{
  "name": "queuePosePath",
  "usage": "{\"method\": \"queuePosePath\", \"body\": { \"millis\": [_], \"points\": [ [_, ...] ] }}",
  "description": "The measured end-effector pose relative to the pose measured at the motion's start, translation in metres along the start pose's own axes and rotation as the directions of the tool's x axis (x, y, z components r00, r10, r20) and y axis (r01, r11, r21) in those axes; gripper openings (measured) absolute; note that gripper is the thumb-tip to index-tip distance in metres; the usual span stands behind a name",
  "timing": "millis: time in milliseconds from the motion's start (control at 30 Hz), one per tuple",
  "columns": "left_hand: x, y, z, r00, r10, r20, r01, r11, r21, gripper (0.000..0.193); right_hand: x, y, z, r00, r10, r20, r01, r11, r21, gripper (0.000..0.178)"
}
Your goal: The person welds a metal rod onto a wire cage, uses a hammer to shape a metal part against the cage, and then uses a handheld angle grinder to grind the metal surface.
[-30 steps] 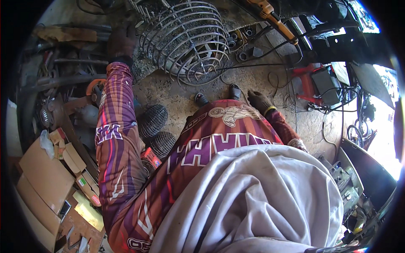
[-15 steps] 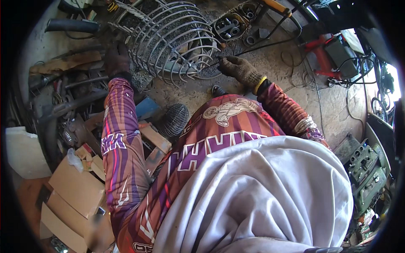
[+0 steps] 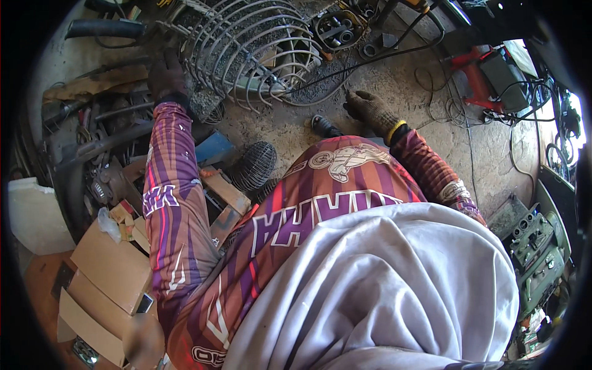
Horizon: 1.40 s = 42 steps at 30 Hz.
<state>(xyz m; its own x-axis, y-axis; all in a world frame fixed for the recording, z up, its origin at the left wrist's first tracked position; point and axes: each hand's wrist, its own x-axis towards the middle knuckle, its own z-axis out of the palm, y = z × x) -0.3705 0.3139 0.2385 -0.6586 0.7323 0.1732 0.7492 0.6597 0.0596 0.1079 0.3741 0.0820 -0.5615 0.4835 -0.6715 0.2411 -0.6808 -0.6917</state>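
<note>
A cage of curved grey metal rods lies on the floor at the far middle, its ribs bowed around a straight bar. At its left side is my left hand in a dark glove; its fingers blend into the dark surroundings, so I cannot make out whether they grip the cage. My right hand, in a brown knit glove with a yellow cuff edge, hovers over the floor to the right of the cage. Its fingers are stretched out with nothing in them. A thin black cable runs from the cage's near end toward the far right.
A container of metal parts stands right of the cage. Farther right is a red and dark machine with loose cables. Scrap metal and an opened cardboard box crowd the left. My sandalled foot is near the cage.
My right hand has left the cage's near end and the cable, moving right and a little toward me, its fingers now straightened. My left hand has shifted slightly left and toward the far side.
</note>
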Motion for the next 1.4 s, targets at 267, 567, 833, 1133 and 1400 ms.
{"method": "queuePosePath", "body": {
  "millis": [267,567,833,1133,1400],
  "points": [
    [-0.065,-0.012,-0.024,0.933,-0.157,-0.325,0.014,0.914,-0.404,0.046,-0.014,-0.009,-0.049,0.993,0.095,-0.074,-0.095,0.995,0.003,0.055],
    [-0.334,0.041,0.049,0.788,-0.615,-0.011,0.566,0.731,-0.381,0.049,-0.001,0.045,-0.155,1.0,0.028,0.006,-0.023,0.895,-0.445,0.041],
    [-0.576,0.082,0.179,0.749,0.004,0.663,0.217,0.944,-0.25,0.022,-0.007,0.104,-0.263,0.797,-0.25,0.55,0.54,-0.114,-0.834,0.039],
    [-0.568,0.073,0.145,0.775,0.116,0.622,-0.014,0.986,-0.167,0.022,-0.004,0.104,-0.272,0.967,-0.003,0.256,0.22,0.52,-0.825,0.027],
    [-0.476,0.149,0.128,0.651,-0.325,0.685,0.734,0.498,-0.461,0.042,0.05,0.153,-0.349,0.99,0.089,0.109,0.081,0.269,-0.96,0.054]
  ]
}}
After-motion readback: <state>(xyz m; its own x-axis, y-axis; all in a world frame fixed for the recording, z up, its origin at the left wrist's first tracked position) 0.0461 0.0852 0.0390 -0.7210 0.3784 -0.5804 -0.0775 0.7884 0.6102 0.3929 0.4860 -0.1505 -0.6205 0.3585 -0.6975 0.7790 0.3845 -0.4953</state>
